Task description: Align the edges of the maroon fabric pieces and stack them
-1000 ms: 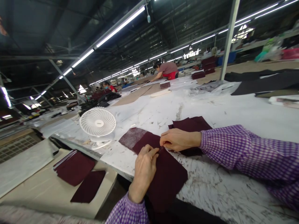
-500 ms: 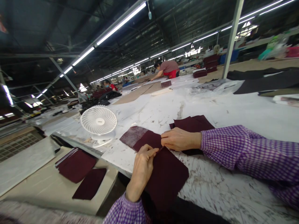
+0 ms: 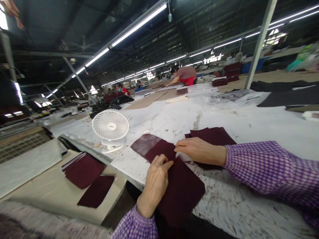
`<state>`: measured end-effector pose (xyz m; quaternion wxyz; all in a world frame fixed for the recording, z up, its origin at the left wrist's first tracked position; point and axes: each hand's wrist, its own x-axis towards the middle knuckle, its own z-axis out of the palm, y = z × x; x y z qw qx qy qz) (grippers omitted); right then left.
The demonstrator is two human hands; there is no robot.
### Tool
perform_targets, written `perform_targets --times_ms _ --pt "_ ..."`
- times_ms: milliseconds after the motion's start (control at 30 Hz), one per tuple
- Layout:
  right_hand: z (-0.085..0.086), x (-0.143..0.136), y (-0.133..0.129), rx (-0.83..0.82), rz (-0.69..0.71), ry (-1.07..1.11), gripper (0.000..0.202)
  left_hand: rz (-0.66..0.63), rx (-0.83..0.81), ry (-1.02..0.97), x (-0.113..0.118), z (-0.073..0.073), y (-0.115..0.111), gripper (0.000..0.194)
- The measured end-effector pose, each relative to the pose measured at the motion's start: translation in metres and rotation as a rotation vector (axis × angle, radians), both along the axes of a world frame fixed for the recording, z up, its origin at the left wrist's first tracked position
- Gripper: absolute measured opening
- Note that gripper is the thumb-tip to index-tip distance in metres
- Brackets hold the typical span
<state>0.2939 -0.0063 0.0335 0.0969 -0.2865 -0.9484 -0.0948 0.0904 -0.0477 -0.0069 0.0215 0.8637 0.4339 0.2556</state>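
A dark maroon fabric piece (image 3: pixel 184 189) hangs over the near edge of the white table, its upper edge between my hands. My left hand (image 3: pixel 157 177) is closed on that edge, thumb and forefinger together. Just to the right, my right hand (image 3: pixel 199 150) pinches at the fabric close by the left fingertips; its thumb is mostly hidden. Beyond them lies another maroon piece (image 3: pixel 159 149), one end showing a speckled greyish surface (image 3: pixel 144 143). A pile of maroon pieces (image 3: pixel 211 134) lies partly behind my right hand and wrist.
A white fan (image 3: pixel 111 126) stands on the white table (image 3: pixel 164 116) to the left. Lower left, a beige surface (image 3: pixel 50 186) carries stacked maroon pieces (image 3: pixel 83 171) and a separate one (image 3: pixel 96 192). Dark cloth (image 3: pixel 289 94) lies at right. A co-worker (image 3: pixel 185 74) bends over the table farther off.
The whole view has shifted slightly right. My fingertips are a little farther apart, and a pale patch shows under my right fingers. Both hands stay at the fabric's upper edge.
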Motion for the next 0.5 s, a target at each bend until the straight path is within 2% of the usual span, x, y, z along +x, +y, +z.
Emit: perform_targets --times_ms 67,133,267,400,500 --pt "-0.002 -0.005 -0.005 -0.117 0.057 0.093 0.037 0.006 0.012 -0.007 0.001 -0.001 0.001 0.036" --pt "-0.007 -0.011 -0.011 -0.169 0.056 0.116 0.038 0.003 0.018 -0.017 0.001 0.000 0.001 0.035" --pt "-0.017 -0.015 -0.020 -0.188 -0.016 0.109 0.042 -0.009 -0.052 -0.077 -0.010 0.003 -0.003 0.029" --pt "-0.022 -0.010 -0.020 -0.203 0.013 0.173 0.044 0.031 -0.145 -0.210 -0.032 0.003 -0.013 0.023" --pt "-0.023 -0.007 -0.017 -0.228 0.044 0.214 0.044 0.033 -0.100 -0.234 -0.043 0.000 -0.019 0.024"
